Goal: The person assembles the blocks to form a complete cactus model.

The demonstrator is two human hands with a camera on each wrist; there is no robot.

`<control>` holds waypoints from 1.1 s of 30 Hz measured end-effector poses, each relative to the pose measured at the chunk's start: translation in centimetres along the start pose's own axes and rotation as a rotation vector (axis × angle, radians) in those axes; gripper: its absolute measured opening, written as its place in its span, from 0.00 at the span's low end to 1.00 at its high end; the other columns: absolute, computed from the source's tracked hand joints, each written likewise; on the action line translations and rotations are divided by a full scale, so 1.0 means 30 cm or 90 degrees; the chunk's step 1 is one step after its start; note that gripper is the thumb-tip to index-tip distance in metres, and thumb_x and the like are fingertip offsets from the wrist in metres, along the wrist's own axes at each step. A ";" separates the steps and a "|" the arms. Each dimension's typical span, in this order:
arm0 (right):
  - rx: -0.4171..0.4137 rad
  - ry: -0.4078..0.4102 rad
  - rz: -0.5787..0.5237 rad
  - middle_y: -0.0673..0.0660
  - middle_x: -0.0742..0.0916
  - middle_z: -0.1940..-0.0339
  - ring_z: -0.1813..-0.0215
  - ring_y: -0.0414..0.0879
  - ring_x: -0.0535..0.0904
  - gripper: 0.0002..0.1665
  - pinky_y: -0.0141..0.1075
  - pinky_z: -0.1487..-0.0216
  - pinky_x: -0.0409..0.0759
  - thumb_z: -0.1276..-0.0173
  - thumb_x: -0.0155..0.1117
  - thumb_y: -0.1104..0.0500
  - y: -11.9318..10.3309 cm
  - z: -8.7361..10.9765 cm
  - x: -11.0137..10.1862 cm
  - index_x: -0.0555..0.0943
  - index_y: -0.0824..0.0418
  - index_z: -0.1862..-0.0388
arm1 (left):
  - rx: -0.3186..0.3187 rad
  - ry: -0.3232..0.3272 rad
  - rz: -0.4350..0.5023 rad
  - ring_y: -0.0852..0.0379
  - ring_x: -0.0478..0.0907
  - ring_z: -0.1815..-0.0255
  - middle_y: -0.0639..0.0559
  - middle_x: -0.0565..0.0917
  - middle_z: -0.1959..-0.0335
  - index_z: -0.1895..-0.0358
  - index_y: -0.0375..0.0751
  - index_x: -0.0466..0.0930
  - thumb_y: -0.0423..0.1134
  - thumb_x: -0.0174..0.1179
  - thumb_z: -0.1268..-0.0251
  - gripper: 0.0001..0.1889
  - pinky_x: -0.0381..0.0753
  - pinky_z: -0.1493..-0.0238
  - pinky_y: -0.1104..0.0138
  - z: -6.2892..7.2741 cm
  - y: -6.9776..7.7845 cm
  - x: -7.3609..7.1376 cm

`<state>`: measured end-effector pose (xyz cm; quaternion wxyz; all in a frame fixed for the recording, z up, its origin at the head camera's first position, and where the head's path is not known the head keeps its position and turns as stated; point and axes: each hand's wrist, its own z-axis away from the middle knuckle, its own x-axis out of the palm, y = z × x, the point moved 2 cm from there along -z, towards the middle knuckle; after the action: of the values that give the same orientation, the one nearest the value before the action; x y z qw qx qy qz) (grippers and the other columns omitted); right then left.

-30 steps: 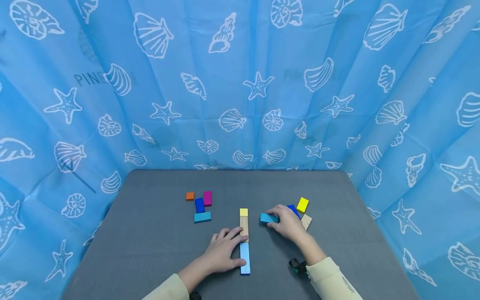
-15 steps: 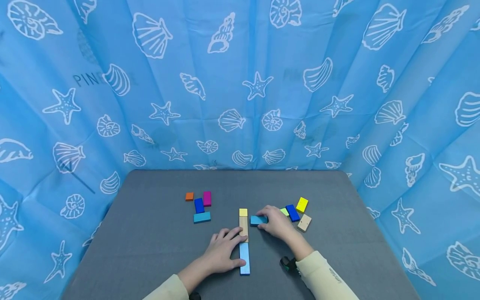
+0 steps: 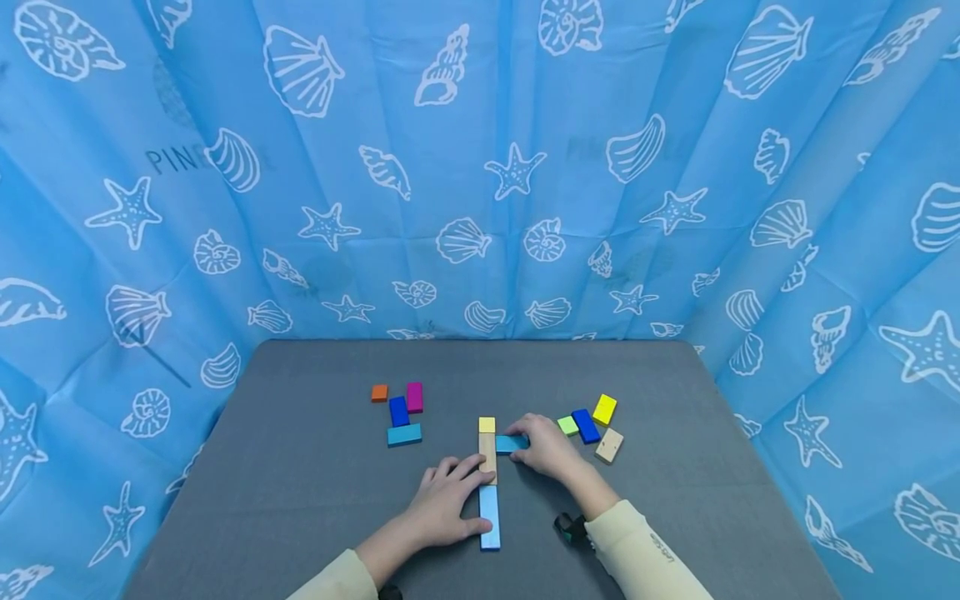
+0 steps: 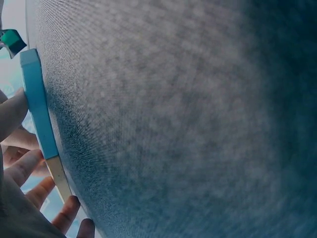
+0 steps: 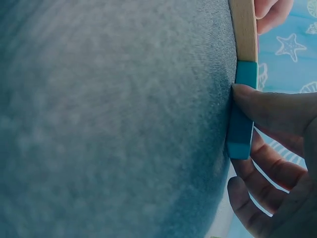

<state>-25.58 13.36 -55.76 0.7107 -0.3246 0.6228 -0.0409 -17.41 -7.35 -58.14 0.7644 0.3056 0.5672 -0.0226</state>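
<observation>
In the head view a row of blocks runs front to back: a light blue block (image 3: 489, 518), a natural wood block (image 3: 487, 448) and a small pale yellow block (image 3: 487, 425). My left hand (image 3: 447, 503) lies along the row's left side, fingers spread, thumb touching the light blue block and fingertips on the wood block. Between thumb and fingers, my right hand (image 3: 553, 448) pinches a teal block (image 3: 510, 444) lying crosswise, its left end against the wood block's right side. In the right wrist view the teal block (image 5: 241, 116) meets the wood block (image 5: 244, 32) end to side.
To the left lie an orange block (image 3: 380, 392), a magenta block (image 3: 415, 397), a blue block (image 3: 399, 411) and another teal block (image 3: 405, 435). Beyond my right hand are lime (image 3: 567, 426), blue (image 3: 586, 425), yellow (image 3: 604, 409) and wooden (image 3: 609, 446) blocks. A shell-patterned curtain (image 3: 517, 250) surrounds the grey table (image 3: 300, 467).
My right hand has slid the teal block leftward until its end meets the wood block, uncovering the lime block behind. My left hand has stayed in place on the row.
</observation>
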 end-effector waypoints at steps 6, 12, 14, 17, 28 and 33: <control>0.009 -0.011 -0.018 0.53 0.86 0.52 0.52 0.48 0.79 0.19 0.51 0.45 0.79 0.39 0.77 0.58 0.001 -0.003 -0.008 0.87 0.56 0.48 | 0.000 -0.001 -0.003 0.46 0.60 0.27 0.61 0.59 0.20 0.26 0.70 0.66 0.71 0.60 0.39 0.37 0.65 0.36 0.42 -0.002 0.001 0.002; 0.023 -0.003 -0.035 0.52 0.86 0.51 0.51 0.49 0.80 0.21 0.50 0.45 0.80 0.40 0.78 0.56 0.008 0.005 -0.036 0.87 0.55 0.47 | -0.002 -0.003 0.000 0.45 0.60 0.27 0.61 0.59 0.20 0.26 0.70 0.66 0.70 0.61 0.39 0.37 0.64 0.36 0.41 -0.001 0.007 -0.001; 0.023 0.007 -0.034 0.53 0.86 0.50 0.49 0.50 0.81 0.21 0.50 0.45 0.80 0.40 0.78 0.56 0.010 0.009 -0.047 0.86 0.55 0.47 | -0.002 -0.001 0.000 0.45 0.60 0.27 0.60 0.59 0.20 0.26 0.70 0.66 0.70 0.61 0.39 0.37 0.64 0.36 0.41 0.000 0.007 -0.001; 0.024 0.027 -0.041 0.53 0.87 0.49 0.48 0.53 0.81 0.22 0.52 0.45 0.80 0.40 0.78 0.57 0.012 0.020 -0.067 0.86 0.56 0.46 | 0.001 0.001 -0.003 0.44 0.60 0.27 0.60 0.59 0.20 0.26 0.70 0.66 0.70 0.61 0.39 0.37 0.65 0.36 0.40 -0.001 0.004 0.001; 0.053 0.080 -0.056 0.56 0.86 0.46 0.47 0.54 0.82 0.25 0.51 0.46 0.81 0.41 0.78 0.59 0.050 0.085 -0.144 0.85 0.58 0.43 | -0.001 -0.006 -0.002 0.44 0.59 0.26 0.61 0.59 0.20 0.26 0.71 0.65 0.71 0.60 0.40 0.38 0.64 0.35 0.40 -0.001 0.003 0.002; 0.057 0.098 -0.068 0.57 0.85 0.43 0.45 0.55 0.83 0.26 0.53 0.45 0.81 0.40 0.78 0.60 0.082 0.118 -0.171 0.84 0.59 0.42 | -0.001 -0.003 -0.002 0.45 0.59 0.26 0.61 0.58 0.20 0.26 0.71 0.65 0.71 0.60 0.39 0.38 0.63 0.34 0.41 0.000 0.002 0.003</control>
<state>-24.33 19.12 -52.56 0.6715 -0.3209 0.6549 -0.1311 -17.34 -7.26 -58.20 0.7661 0.3040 0.5658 -0.0242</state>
